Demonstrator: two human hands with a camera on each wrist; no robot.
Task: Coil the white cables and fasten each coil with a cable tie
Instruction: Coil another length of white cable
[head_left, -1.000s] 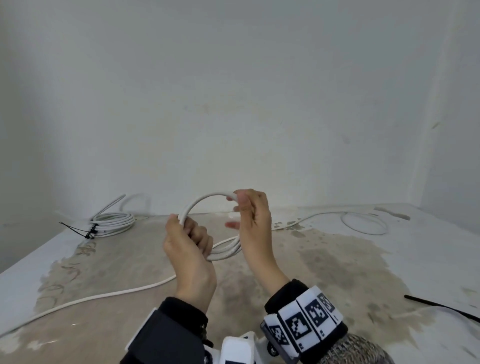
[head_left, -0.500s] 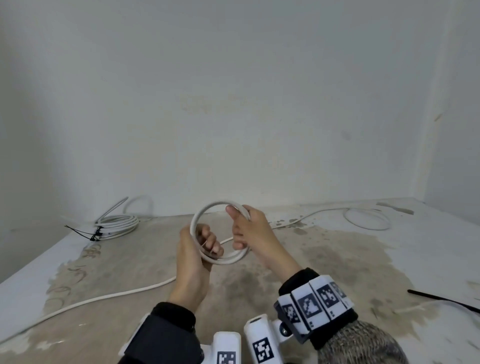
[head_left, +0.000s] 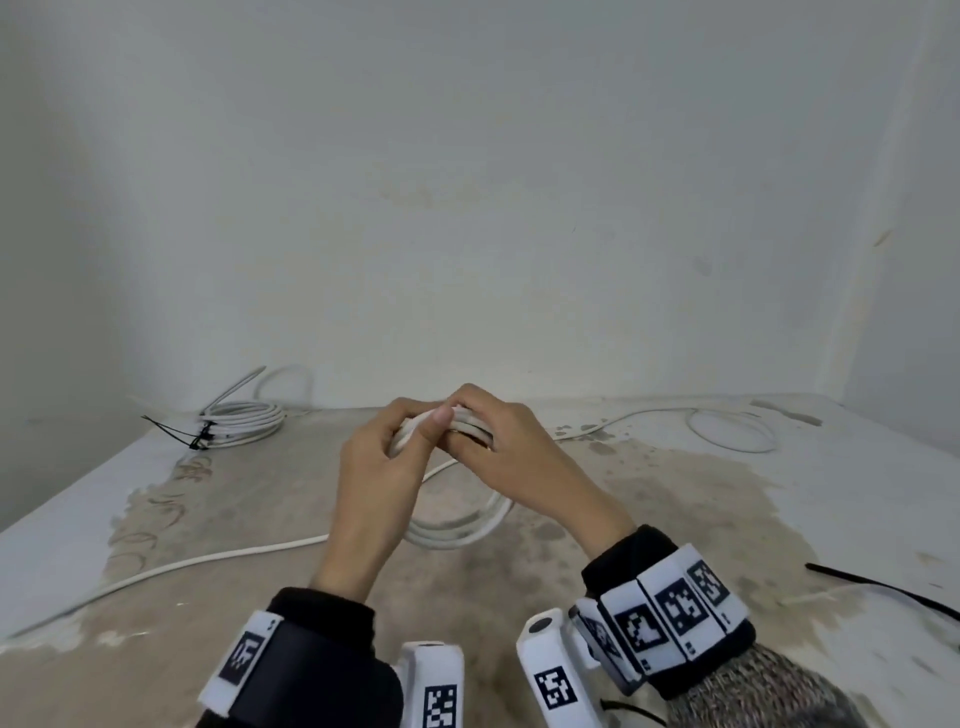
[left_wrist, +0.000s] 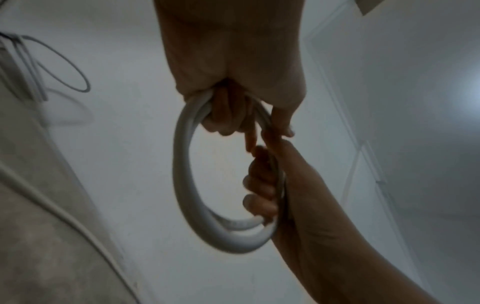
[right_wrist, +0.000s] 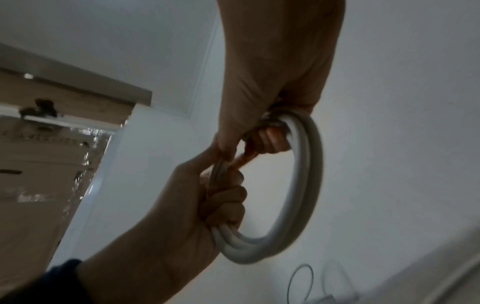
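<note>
Above a stained, pale tabletop (head_left: 675, 519), a person's left hand (head_left: 374, 499) and right hand (head_left: 524, 457) both clasp a round coil of white plastic-sheathed cable (head_left: 462, 525), held clear of the surface. The hands meet at the coil's far, upper arc, fingers curled tight around its bundled turns, while the lower arc hangs free beneath and between the wrists. In the left wrist view, the coil (left_wrist: 187, 185) shows as an open ring, gripped at the top by the left hand (left_wrist: 233, 61) and on its right side by the right hand (left_wrist: 298, 195). A loose tail of the same cable trails left across the tabletop. A finished white cable coil bound with a black tie (head_left: 244, 423) lies at the far left; 1 loose black cable tie (head_left: 883, 590) rests at the right edge.
</note>
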